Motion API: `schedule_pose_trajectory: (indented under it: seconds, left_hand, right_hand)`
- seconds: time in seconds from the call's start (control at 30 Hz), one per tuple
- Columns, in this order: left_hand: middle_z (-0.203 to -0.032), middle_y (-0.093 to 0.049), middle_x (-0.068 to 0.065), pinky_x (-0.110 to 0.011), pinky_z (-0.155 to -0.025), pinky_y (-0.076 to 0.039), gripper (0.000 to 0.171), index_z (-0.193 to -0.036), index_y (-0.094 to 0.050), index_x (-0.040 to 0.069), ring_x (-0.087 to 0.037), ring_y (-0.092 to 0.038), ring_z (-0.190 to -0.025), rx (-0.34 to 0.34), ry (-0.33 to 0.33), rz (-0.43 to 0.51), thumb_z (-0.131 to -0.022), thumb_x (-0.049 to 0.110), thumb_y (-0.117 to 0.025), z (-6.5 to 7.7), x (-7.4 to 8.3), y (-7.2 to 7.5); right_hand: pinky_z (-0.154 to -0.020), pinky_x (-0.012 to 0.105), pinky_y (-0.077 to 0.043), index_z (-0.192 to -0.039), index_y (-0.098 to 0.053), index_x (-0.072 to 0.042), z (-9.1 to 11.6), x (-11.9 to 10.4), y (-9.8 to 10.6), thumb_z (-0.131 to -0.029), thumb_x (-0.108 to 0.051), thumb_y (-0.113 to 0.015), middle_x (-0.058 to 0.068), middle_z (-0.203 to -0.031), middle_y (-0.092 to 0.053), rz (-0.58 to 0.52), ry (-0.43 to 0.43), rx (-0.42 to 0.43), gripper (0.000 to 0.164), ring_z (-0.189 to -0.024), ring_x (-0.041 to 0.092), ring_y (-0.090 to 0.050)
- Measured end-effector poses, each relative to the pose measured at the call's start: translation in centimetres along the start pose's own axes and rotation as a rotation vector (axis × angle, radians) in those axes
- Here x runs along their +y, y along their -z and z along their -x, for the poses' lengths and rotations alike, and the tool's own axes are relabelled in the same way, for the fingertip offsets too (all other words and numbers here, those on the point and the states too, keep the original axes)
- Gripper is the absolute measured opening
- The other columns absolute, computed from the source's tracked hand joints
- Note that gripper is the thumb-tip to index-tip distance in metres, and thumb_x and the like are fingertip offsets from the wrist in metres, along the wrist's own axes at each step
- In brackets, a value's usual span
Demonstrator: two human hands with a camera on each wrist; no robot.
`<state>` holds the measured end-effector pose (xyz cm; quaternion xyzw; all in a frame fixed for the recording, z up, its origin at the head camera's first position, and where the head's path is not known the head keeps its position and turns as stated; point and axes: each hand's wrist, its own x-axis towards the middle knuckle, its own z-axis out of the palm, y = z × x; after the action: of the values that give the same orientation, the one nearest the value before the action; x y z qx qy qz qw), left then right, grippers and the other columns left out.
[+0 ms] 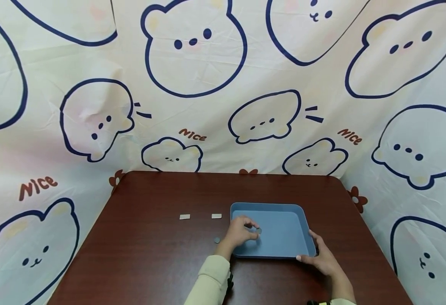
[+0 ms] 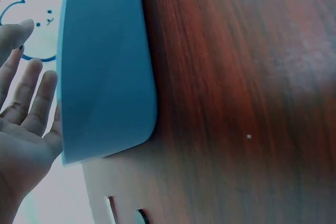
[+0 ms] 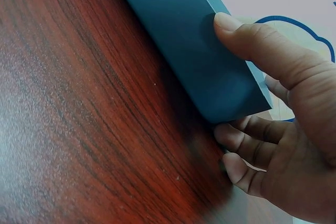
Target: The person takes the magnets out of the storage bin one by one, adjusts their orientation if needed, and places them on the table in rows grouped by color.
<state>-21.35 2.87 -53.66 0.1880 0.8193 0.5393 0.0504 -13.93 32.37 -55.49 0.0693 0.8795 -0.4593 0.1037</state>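
A shallow blue tray (image 1: 280,228) lies on the table, right of the middle. My left hand (image 1: 239,231) reaches over its left side, and thumb and forefinger pinch a small grey disc (image 1: 259,231) above the tray floor. In the left wrist view only a dark bit of that disc (image 2: 21,48) shows between the fingertips. My right hand (image 3: 294,108) holds the tray at its near right corner, thumb on the near wall and fingers round the side. Left of the tray, a second small disc (image 1: 217,240) lies on the wood.
Two small whitish rectangular pieces (image 1: 184,217), (image 1: 217,216) lie left of the tray in a row. The dark brown wooden table (image 1: 150,262) is bordered by a pale cloth (image 1: 123,55) with bear drawings behind and at both sides.
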Motion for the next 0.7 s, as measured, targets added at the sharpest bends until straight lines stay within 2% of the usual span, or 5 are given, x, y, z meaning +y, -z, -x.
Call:
schedule_pose_trajectory:
  seconds: [0.17, 0.33, 0.47, 0.7]
  left_hand:
    - [-0.089, -0.061, 0.007, -0.027, -0.07, -0.047, 0.013, -0.082, -0.073, 0.013, -0.02, -0.058, -0.088, 0.009, -0.028, -0.015, -0.071, 0.011, -0.08, 1.1, 0.3, 0.4]
    - [-0.092, -0.062, 0.008, -0.035, -0.074, -0.049, 0.013, -0.082, -0.072, 0.014, -0.016, -0.057, -0.089, 0.027, -0.054, -0.019, -0.073, 0.013, -0.08, 2.1, 0.5, 1.2]
    - [-0.094, -0.063, 0.006, -0.042, -0.077, -0.048, 0.014, -0.083, -0.072, 0.013, -0.016, -0.057, -0.09, 0.05, -0.088, -0.019, -0.072, 0.011, -0.08, 2.7, 0.4, 1.8]
    - [-0.092, -0.064, 0.003, -0.043, -0.077, -0.048, 0.016, -0.081, -0.072, 0.012, -0.018, -0.058, -0.087, 0.103, -0.139, -0.043, -0.069, 0.008, -0.081, 3.5, -0.1, 3.0]
  right_hand:
    - [-0.089, 0.054, -0.037, -0.148, -0.011, -0.007, 0.1, 0.0, 0.0, -0.074, -0.029, -0.079, 0.03, -0.14, -0.025, -0.002, 0.002, -0.006, 0.103, -0.121, 0.044, -0.035]
    - [-0.089, 0.054, -0.036, -0.148, -0.011, -0.007, 0.0, 0.0, 0.0, -0.074, -0.028, -0.08, 0.03, -0.139, -0.026, -0.002, 0.013, -0.005, 0.103, -0.121, 0.044, -0.035]
    - [-0.089, 0.052, -0.037, -0.148, -0.01, -0.006, -0.1, 0.1, 0.0, -0.075, -0.029, -0.079, 0.03, -0.138, -0.027, 0.01, 0.016, -0.01, 0.103, -0.12, 0.043, -0.037]
    - [-0.09, 0.053, -0.036, -0.148, -0.011, -0.006, 0.0, 0.1, 0.0, -0.074, -0.029, -0.08, 0.03, -0.139, -0.026, 0.009, 0.018, -0.006, 0.104, -0.12, 0.044, -0.036]
